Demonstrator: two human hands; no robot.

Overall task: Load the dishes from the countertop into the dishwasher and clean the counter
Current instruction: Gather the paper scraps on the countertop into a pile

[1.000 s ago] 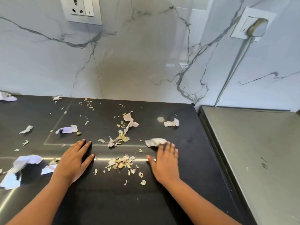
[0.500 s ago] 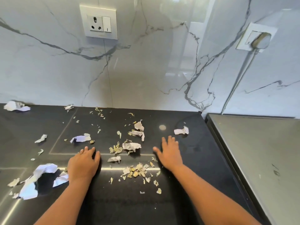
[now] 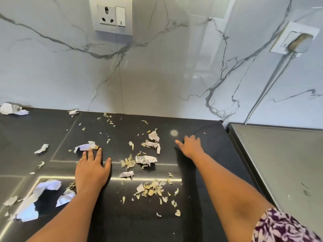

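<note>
Head view: left hand (image 3: 91, 172) flat, empty on counter (image 3: 201, 215); right hand (image 3: 191, 145) blurred, fingertips indistinct, grasp unclear.

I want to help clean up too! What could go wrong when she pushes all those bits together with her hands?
1. The dry flakes look very light, so a fast sweep by the left hand or right hand may scatter them.
2. Bits pushed right could slip into the narrow gap beside the steel surface.
3. Paper scraps lying far left by the wall could be missed.
</note>
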